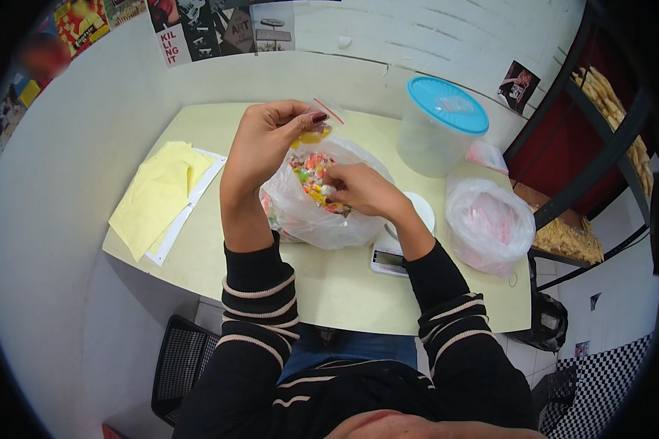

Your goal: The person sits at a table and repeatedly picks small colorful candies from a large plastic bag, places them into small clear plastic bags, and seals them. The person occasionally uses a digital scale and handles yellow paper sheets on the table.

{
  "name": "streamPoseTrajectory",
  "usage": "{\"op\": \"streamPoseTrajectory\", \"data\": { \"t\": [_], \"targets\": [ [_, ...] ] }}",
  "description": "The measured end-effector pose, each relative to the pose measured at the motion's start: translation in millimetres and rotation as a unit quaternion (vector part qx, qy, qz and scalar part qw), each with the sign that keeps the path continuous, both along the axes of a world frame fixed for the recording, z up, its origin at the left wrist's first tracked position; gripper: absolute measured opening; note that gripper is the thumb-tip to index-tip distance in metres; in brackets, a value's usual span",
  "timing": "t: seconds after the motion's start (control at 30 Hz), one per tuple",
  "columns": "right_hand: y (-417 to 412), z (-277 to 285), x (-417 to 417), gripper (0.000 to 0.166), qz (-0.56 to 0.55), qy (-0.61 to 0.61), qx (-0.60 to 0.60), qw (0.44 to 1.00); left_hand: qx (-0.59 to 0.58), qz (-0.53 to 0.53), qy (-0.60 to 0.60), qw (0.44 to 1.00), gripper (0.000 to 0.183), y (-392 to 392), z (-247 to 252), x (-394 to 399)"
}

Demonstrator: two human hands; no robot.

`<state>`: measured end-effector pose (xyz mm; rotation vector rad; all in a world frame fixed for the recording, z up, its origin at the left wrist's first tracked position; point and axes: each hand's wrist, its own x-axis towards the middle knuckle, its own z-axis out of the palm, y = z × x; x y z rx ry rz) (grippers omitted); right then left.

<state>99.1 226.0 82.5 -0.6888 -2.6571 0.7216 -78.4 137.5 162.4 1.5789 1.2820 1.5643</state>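
My left hand (277, 137) pinches a small clear zip bag (329, 116) with a red edge line and some yellow-wrapped pieces low in it. It is held up over the far left side of a large white plastic bag (340, 230), which stands full of small, colourful wrapped candies (310, 170). My right hand (362, 189) reaches into the mouth of that bag, its fingers bent among the candies; whether they grip a piece is hard to tell. Under my right wrist is a white digital kitchen scale (389, 260), partly hidden by the forearm.
A clear tub with a blue lid (447, 104) stands at the back right. Nearer is a white plastic bag with pink contents (491, 219). Yellow sheets (154, 197) lie over a white one at left. A dark metal rack (593, 104) holding packed snacks stands beyond the table's right edge.
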Motion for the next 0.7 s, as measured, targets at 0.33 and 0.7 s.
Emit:
{"op": "streamPoseTrajectory", "data": {
  "t": [0.33, 0.7],
  "targets": [
    [11.3, 2.1, 10.1, 0.019, -0.071, -0.025, 0.040, 0.996, -0.006, 0.002, 0.008, 1.000, 0.023, 1.2, -1.6, -0.5],
    [5.7, -2.4, 27.4, 0.019, -0.045, 0.086, 0.122, 0.988, 0.020, -0.024, 0.011, 0.999, 0.018, 9.7, -7.3, -4.1]
  ]
}}
